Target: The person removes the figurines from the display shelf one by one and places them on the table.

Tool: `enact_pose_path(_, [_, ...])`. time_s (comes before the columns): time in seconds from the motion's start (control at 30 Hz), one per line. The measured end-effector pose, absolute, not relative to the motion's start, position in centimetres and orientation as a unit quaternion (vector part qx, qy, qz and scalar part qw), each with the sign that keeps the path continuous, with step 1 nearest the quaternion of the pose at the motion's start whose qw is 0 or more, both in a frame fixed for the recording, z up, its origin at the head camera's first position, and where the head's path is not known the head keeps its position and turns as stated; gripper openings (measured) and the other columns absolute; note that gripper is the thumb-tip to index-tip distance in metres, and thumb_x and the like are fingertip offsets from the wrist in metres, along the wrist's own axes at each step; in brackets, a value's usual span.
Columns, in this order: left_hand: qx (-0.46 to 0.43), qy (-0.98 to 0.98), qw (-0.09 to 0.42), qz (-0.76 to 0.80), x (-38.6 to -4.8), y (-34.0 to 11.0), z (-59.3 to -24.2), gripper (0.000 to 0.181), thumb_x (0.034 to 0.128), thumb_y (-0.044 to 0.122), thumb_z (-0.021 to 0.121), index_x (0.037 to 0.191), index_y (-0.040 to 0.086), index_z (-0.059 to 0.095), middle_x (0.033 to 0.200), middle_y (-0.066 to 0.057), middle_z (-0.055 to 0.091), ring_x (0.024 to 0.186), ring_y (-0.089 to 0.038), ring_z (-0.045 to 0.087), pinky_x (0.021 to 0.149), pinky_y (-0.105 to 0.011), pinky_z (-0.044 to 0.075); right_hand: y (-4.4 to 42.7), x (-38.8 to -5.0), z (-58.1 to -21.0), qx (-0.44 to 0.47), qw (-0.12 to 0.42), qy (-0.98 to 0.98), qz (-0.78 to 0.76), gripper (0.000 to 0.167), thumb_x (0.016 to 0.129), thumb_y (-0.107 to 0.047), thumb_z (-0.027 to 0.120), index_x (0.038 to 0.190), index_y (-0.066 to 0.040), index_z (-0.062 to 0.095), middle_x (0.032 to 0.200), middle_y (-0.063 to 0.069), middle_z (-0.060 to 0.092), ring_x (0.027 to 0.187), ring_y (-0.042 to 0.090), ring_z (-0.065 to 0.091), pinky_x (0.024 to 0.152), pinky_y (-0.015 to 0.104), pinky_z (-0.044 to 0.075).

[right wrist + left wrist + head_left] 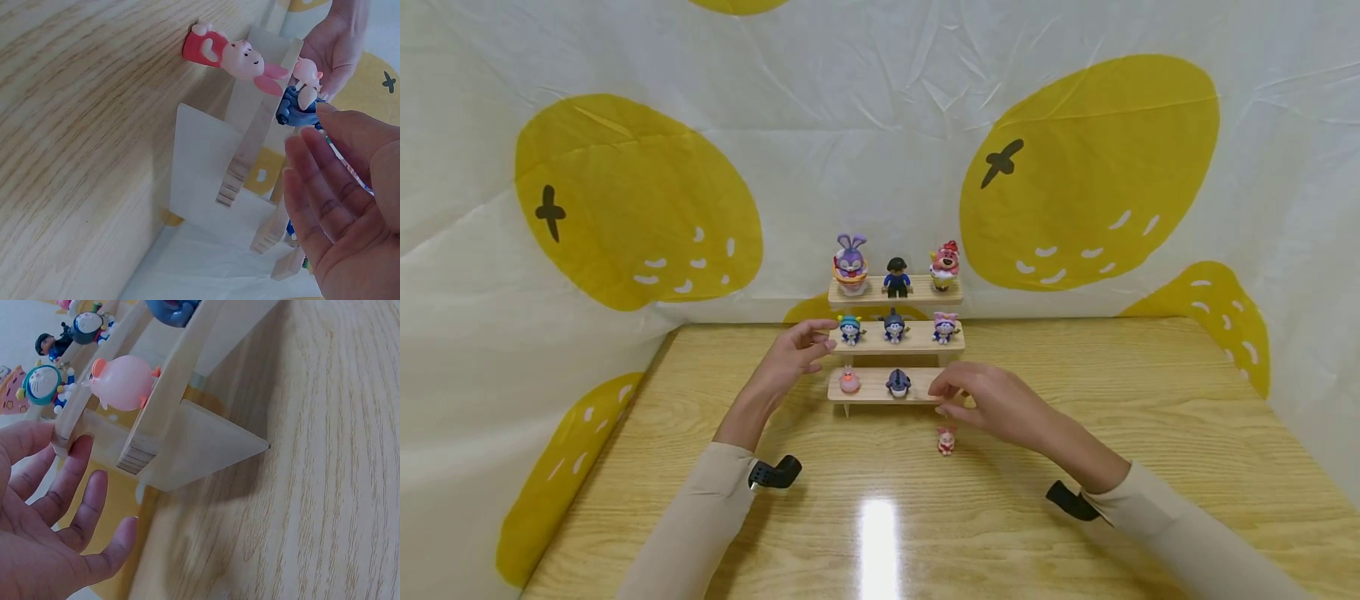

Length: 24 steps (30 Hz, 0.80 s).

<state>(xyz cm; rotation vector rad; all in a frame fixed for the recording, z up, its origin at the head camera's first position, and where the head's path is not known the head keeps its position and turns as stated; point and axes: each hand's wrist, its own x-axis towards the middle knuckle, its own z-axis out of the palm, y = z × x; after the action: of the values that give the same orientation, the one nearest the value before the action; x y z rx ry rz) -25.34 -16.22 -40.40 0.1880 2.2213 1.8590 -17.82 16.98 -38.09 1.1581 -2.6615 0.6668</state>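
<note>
A three-tier wooden display stand holds small figures. My left hand is at the left end of its middle shelf; in the left wrist view the hand has spread, bent fingers touching that shelf end. At the bottom shelf's right end is my right hand, fingers loosely bent and holding nothing; the right wrist view shows the hand beside the dark blue figure. A pink figure with long ears sits on the table in front of the stand, below my right fingers.
The bottom shelf bears a round pink figure and the dark blue figure. Three small figures stand on the middle shelf, and a purple rabbit, a black-haired figure and a pink bear on top. Patterned cloth hangs behind.
</note>
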Motion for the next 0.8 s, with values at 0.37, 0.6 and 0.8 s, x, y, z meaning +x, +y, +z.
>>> enact_pose_path(0.37, [0.063,0.764,0.122,0.631,-25.4,-16.3,-40.4,0.041,0.1022,0.027,0.064,0.142,0.017,0.058,0.124,-0.009,0.055,0.123,-0.03,0.053,0.108,-0.059,0.039,16.3,-18.7,-37.9,0.38,0.11,-0.886,0.242,0.024,0.089,-0.014,0.08,0.112,-0.012,0.072,0.11,0.0,0.073,0.096,0.017,0.071,0.077,0.032,0.058])
enact_pose_path(0.6, [0.062,0.763,0.122,0.632,-25.4,-16.3,-40.3,0.04,0.102,0.026,0.064,0.141,0.017,0.058,0.124,-0.01,0.054,0.123,-0.031,0.053,0.109,-0.059,0.039,15.6,-19.5,-38.3,0.385,0.11,-0.882,0.248,0.029,0.09,-0.013,0.079,0.117,-0.011,0.07,0.114,0.002,0.071,0.099,0.02,0.07,0.079,0.034,0.057])
enact_pose_path(0.8, [0.06,0.763,0.123,0.632,-25.5,-16.3,-40.4,0.038,0.1023,0.025,0.064,0.14,0.019,0.059,0.125,-0.009,0.055,0.122,-0.028,0.054,0.108,-0.059,0.04,15.1,-20.1,-38.4,0.389,0.104,-0.879,0.255,0.031,0.088,-0.011,0.08,0.118,-0.01,0.071,0.115,0.003,0.07,0.102,0.02,0.069,0.082,0.037,0.057])
